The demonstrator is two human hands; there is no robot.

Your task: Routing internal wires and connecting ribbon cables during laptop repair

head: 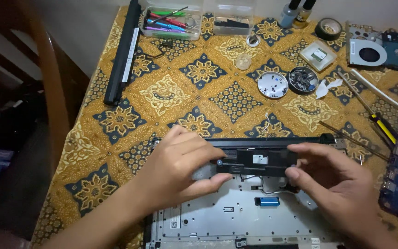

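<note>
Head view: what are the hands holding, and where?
Both hold a long black speaker module above the opened laptop base: left hand pinches its left end, right hand its right end.

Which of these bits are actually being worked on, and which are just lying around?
In hand: black speaker bar, held by left hand and right hand, over the open laptop base.

Lying about: battery, screwdriver box, tape roll, fan, screw tins.
</note>
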